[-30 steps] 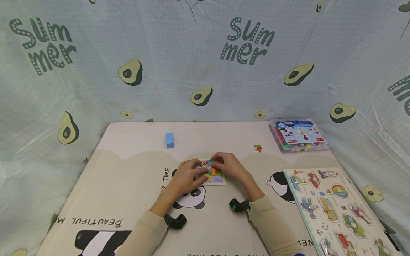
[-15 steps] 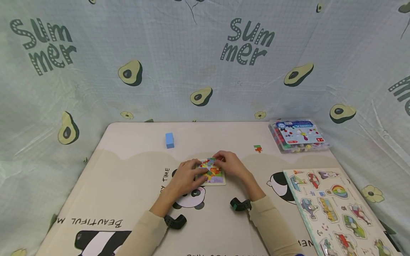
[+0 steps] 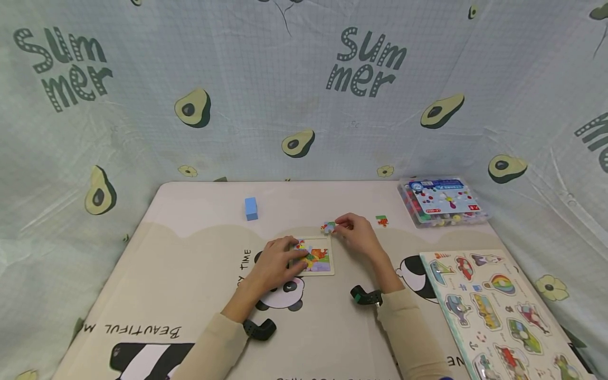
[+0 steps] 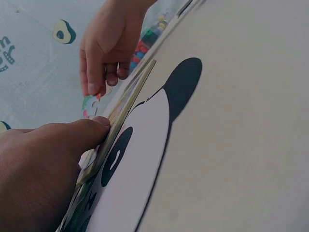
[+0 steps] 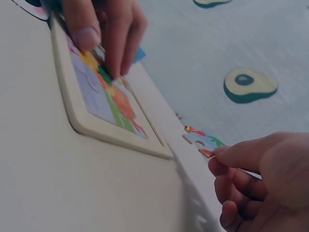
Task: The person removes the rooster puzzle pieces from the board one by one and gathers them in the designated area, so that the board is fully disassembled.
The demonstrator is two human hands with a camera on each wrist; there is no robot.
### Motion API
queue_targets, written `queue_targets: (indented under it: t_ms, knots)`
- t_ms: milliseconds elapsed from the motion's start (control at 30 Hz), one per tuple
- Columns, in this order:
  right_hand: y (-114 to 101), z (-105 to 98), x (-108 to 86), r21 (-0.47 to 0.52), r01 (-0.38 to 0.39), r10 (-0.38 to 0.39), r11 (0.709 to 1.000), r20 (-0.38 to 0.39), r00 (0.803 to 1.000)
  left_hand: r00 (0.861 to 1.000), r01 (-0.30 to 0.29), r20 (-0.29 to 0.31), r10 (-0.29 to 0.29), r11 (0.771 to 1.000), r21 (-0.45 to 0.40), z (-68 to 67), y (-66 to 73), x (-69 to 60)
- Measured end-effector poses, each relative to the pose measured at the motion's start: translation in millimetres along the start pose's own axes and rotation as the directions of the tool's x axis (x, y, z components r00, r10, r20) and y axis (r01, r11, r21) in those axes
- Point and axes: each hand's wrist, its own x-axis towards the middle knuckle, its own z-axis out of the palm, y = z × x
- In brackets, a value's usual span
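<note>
Just now, the right hand (image 3: 358, 235) has its grip narrowed to a pinch, thumb and fingertips closing on the edge of a small puzzle piece (image 3: 328, 227), whose face shows pale blue with touches of green and red. That piece is held just beyond the far right corner of a wooden-framed puzzle board (image 3: 319, 274), apart from the frame. On the left hand (image 3: 277, 258) the grip is slack: the fingers reach over the board with their tips on its colourful picture, and the thumb touches the rim. Bare pale wood shows in the upper right part of the board, while orange, green and lilac pieces fill the lower part. Black wrist devices sit at both wrists, below beige sleeves (image 3: 216, 348). Farther out, a red and green piece (image 3: 382, 220) lies loose on the bench (image 3: 190, 274), between the right hand and a clear box (image 3: 444, 202) of coloured parts with a blue label. Toward the back left stands a blue block (image 3: 251, 209), well apart from the hands. At the right edge lies a large board of vehicle pictures (image 3: 503, 301). Behind everything hangs a pale cloth (image 3: 247, 63) printed with avocados and the word "summer".
</note>
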Motion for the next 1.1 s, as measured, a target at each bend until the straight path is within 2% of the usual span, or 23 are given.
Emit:
queue_targets:
  t_ms: [300, 467, 667, 867, 1100]
  knots:
    - [20.3, -19.5, 3.3, 0.015, -0.083, 0.084, 0.996, -0.068, 0.994, 1.0, 0.009, 0.004, -0.009, 1.0, -0.001, 0.8, -0.6, -0.6]
    - [29.7, -28.5, 3.6, 0.032, -0.098, 0.101, 0.995, -0.114, 0.988, 1.0, 0.011, 0.009, -0.011, 1.0, 0.002, 1.2, -0.3, -0.5]
    - [36.2, -37.6, 1.7, 0.03, -0.147, 0.15, 0.989, -0.172, 0.974, 1.0, 0.016, 0.012, -0.016, 1.0, 0.002, 2.3, -0.7, -0.7]
    - [40.6, -42.2, 1.9, 0.02, -0.218, 0.218, 0.976, -0.191, 0.957, 1.0, 0.019, 0.014, -0.019, 1.0, 0.001, 3.0, -1.0, -1.1]
    - [44.6, -41.5, 2.4, -0.025, -0.222, 0.211, 0.975, -0.226, 0.951, 1.0, 0.023, 0.018, -0.023, 1.0, -0.005, 2.4, -0.8, -0.8]
